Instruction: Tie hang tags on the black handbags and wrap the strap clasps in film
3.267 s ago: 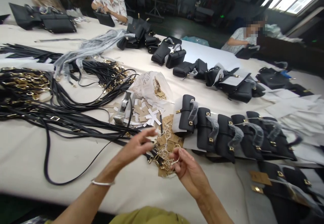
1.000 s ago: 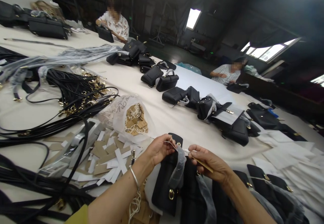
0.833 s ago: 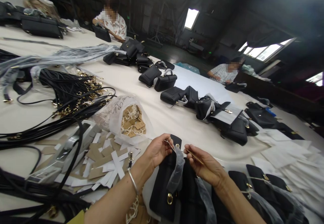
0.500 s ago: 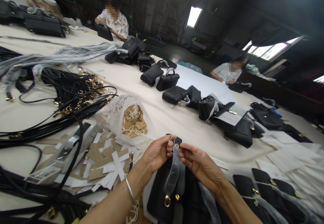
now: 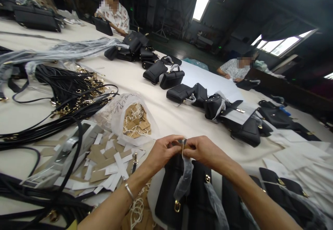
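Note:
My left hand (image 5: 161, 152) and my right hand (image 5: 204, 151) meet at the far end of a black handbag (image 5: 166, 193). Fingertips of both hands are pinched on a white string (image 5: 183, 142) at the end of the bag's handle (image 5: 183, 179), which is wrapped in clear plastic. Something brown, seemingly a tag, shows between the fingers, but they partly cover it. A gold ring (image 5: 177, 206) joins the near end of the handle to the bag. Another black handbag (image 5: 199, 192) with a wrapped handle lies against it on the right.
Left of my hands stand a plastic bag (image 5: 153, 133) of brown string tags, loose card strips (image 5: 109, 164), a tape dispenser (image 5: 75, 153) and black straps (image 5: 54, 88) with gold clasps. More black handbags (image 5: 171, 79) line the table. Two people (image 5: 121, 18) sit across it. White sheets (image 5: 299, 153) lie right.
My right hand has turned from spread fingers into a pinch, closing in against my left fingertips at the string. The view has shifted slightly.

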The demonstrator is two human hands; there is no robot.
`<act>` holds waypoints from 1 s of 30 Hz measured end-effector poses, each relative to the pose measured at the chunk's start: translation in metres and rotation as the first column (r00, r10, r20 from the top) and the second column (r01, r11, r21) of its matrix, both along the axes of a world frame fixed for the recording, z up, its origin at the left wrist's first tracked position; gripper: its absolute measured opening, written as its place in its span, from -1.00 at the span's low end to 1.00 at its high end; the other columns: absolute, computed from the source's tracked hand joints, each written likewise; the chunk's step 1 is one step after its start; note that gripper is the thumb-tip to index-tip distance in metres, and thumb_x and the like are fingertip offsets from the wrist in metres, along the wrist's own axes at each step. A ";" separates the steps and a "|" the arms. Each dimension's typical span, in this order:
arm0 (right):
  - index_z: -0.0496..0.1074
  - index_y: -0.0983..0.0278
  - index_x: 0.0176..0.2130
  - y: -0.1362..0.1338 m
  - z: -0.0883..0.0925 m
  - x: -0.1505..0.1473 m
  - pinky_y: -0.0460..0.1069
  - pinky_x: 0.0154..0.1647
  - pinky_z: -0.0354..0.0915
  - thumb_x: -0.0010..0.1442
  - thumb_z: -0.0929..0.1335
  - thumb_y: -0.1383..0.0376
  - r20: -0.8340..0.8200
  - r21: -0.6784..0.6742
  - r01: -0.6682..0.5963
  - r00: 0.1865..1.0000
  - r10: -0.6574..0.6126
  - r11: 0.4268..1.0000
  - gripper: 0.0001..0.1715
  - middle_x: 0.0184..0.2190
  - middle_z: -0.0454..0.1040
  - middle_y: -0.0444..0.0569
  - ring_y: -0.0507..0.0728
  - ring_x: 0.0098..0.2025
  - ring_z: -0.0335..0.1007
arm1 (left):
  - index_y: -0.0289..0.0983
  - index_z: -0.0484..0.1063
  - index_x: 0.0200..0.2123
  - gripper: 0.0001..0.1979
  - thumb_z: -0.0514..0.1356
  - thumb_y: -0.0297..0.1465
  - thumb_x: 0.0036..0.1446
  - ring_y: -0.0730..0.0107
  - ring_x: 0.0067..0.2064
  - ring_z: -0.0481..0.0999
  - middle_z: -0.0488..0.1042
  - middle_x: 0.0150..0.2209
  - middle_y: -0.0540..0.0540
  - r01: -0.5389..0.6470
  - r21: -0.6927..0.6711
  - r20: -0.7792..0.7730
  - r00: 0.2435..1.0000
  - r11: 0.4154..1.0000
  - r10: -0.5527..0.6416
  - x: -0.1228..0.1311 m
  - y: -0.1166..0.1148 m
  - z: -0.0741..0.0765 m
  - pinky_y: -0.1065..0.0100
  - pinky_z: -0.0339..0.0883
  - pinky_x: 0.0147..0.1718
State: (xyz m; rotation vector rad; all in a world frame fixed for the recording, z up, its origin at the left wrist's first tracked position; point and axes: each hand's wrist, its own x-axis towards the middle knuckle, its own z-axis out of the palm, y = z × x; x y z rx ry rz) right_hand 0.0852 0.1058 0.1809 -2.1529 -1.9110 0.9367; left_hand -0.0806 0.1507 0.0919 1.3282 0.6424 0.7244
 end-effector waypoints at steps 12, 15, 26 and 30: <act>0.58 0.19 -0.24 0.002 -0.045 0.002 0.07 -0.04 0.29 0.19 0.26 0.16 -0.167 0.217 0.148 0.979 -0.113 0.965 -0.66 -0.17 0.56 -0.01 0.18 -0.10 0.44 | -0.25 0.29 0.00 -0.55 0.25 -0.42 -0.01 0.45 -0.43 0.39 0.37 -0.49 0.14 0.097 0.084 -0.297 0.953 0.992 -0.068 -0.002 0.033 -0.024 0.46 0.21 -0.46; 0.59 0.17 -0.30 -0.008 -0.052 0.022 0.07 -0.08 0.34 0.08 0.34 0.11 -0.177 0.175 0.120 0.980 -0.089 0.977 -0.71 -0.08 0.53 0.01 0.23 -0.04 0.43 | -0.28 0.30 0.00 -0.57 0.22 -0.46 0.01 0.46 -0.45 0.36 0.30 -0.51 0.15 -0.031 0.082 -0.309 0.950 0.996 0.055 -0.007 0.033 -0.037 0.46 0.22 -0.45; 0.52 0.16 -0.10 -0.044 -0.009 0.018 0.14 -0.12 0.37 0.12 0.30 0.08 0.187 0.222 0.087 0.974 -0.130 0.971 -0.60 -0.07 0.53 0.00 0.23 -0.24 0.51 | -0.30 0.27 0.14 -0.58 0.16 -0.49 0.21 0.15 0.11 0.35 0.38 0.09 -0.25 -0.079 0.836 -0.279 0.792 0.543 0.543 -0.058 0.013 -0.005 0.17 0.26 0.07; 0.51 0.09 -0.12 -0.080 0.022 -0.021 0.06 -0.07 0.37 0.23 0.31 0.08 0.115 0.434 0.003 0.992 -0.059 0.901 -0.71 -0.10 0.55 -0.08 0.17 -0.18 0.51 | -0.24 0.45 -0.30 -0.90 0.16 -0.37 0.24 0.33 -0.31 0.46 0.50 -0.36 -0.05 0.175 0.520 -0.639 0.729 0.836 0.245 -0.114 -0.035 -0.001 0.33 0.29 -0.28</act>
